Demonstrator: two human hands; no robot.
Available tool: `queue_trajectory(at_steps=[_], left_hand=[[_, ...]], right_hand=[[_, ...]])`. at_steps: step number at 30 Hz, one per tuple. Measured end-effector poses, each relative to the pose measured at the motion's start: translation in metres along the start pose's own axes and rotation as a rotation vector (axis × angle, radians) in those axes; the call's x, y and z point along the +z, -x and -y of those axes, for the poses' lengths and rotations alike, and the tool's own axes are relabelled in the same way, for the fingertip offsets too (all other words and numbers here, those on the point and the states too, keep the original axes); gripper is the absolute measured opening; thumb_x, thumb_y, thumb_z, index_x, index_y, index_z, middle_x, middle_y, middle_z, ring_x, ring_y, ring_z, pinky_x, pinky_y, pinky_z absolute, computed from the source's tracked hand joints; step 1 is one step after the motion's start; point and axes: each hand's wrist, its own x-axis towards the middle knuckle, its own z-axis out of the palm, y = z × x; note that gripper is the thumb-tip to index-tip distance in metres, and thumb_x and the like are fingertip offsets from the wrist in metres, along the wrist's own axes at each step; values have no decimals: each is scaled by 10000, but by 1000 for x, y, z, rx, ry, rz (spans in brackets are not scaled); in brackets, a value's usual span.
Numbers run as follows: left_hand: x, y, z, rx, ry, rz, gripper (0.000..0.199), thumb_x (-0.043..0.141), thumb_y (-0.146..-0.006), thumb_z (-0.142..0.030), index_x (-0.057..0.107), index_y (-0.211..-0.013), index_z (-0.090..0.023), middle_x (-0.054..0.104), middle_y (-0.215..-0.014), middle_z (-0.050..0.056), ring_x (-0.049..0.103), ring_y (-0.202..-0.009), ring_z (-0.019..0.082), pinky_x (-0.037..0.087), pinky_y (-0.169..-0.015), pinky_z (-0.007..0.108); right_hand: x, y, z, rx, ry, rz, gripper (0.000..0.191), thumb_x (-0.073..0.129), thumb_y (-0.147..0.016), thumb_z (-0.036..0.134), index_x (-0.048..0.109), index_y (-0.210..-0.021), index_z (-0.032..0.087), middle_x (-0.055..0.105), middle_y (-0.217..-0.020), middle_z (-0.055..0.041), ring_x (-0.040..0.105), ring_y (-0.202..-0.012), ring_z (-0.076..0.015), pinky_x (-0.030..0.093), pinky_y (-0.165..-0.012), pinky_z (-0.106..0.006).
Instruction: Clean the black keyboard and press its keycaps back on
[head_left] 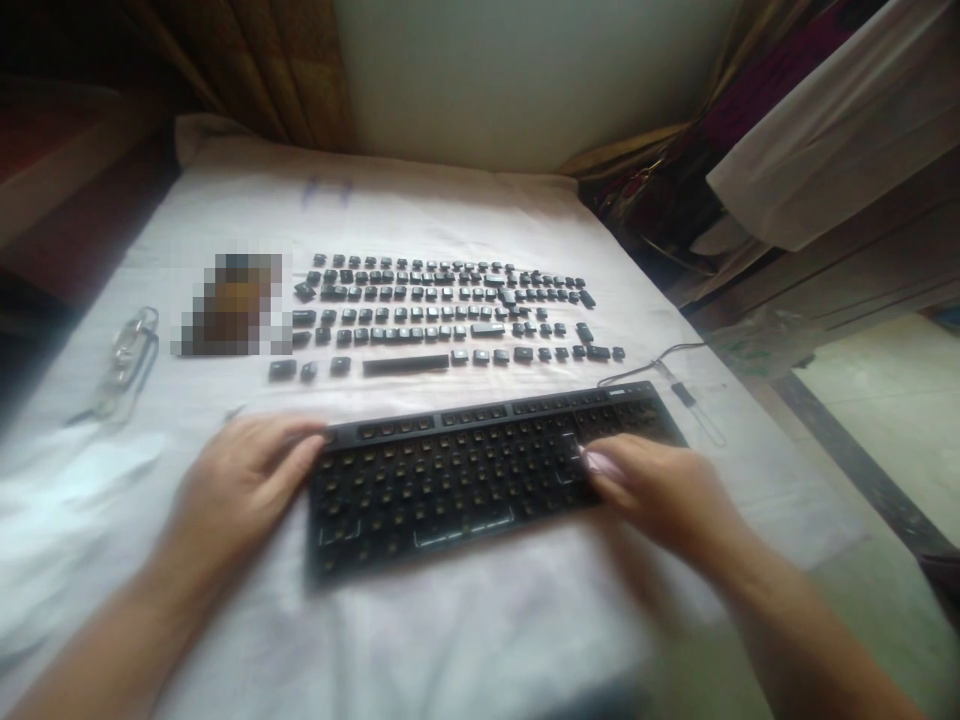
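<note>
From where I stand, the black computer keyboard (442,480) lies on the pale cloth (450,215), looking almost wholly stripped: its bare key sockets show right across, function row included. Beyond it, the loose keycaps (487,329) sit in long rows laid out roughly like the board itself, the long spacebar cap (406,365) in the nearest row. So the caps are off, and I can make out none plainly seated; whether one remains at the upper left corner is too blurred to tell. There the left hand (240,480) has thumb and forefinger drawn close together, though what they pinch, if anything, I can't tell. The right hand (652,485) is over the right part of the board, fingers curled in by the thumb; whether they grip something small is unclear too.
</note>
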Motion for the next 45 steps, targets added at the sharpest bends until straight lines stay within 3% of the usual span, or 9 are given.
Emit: queue_trajectory(at_steps=[5,10,12,18,25,34,41,45], left_hand=[[1,0,-1,1,-3,0,323,493,-925,-520,680,-1039,-282,729,-1028,18,643,-987,251,493,-918,405],[6,0,4,48,-9,-76,407,443,-928,-556,704,-1005,-254,736,-979,29,649,-930,233,490,-864,377],[7,0,6,61,-9,-79,407,446,-934,-549,705,-1016,-246,735,-983,33,648,-930,229,481,-862,370],[7,1,8,91,-9,-83,393,453,-951,-528,701,-1027,-234,726,-989,37,642,-927,221,463,-866,355],[7,1,8,100,-14,-82,384,457,-952,-522,702,-1031,-237,729,-996,33,642,-934,227,461,-871,360],[7,1,8,102,-19,-81,378,456,-954,-514,700,-1043,-240,724,-982,29,640,-926,222,461,-862,351],[8,0,8,108,-17,-96,384,450,-949,-525,701,-1019,-243,732,-978,31,646,-924,227,471,-852,358],[8,1,10,105,-17,-96,373,454,-948,-521,700,-1021,-251,734,-988,26,648,-926,228,474,-852,360]], right_hand=[[-8,4,1,35,-55,27,157,562,-840,202,713,-802,230,749,-699,-5,683,-559,-159,448,-497,-238],[-6,-8,4,43,-163,-200,182,547,-877,242,725,-864,207,785,-818,-48,728,-668,-171,513,-595,-244],[0,-14,5,79,-136,-223,186,553,-877,262,733,-868,213,791,-842,-54,736,-690,-187,515,-596,-256],[19,-22,7,100,-161,-134,182,572,-854,246,749,-893,236,798,-877,-45,750,-739,-201,534,-620,-262],[12,-16,6,72,-285,-55,189,560,-862,236,746,-894,230,798,-885,-43,748,-731,-189,549,-636,-257],[0,-15,0,163,-336,-229,213,554,-886,320,742,-842,231,784,-792,-51,732,-660,-203,561,-612,-284],[17,-14,6,82,-244,-148,204,554,-874,246,749,-921,215,796,-877,-61,753,-733,-205,559,-620,-274],[9,-9,3,53,-294,-86,187,554,-880,250,738,-903,227,795,-880,-47,748,-732,-191,562,-638,-266]])
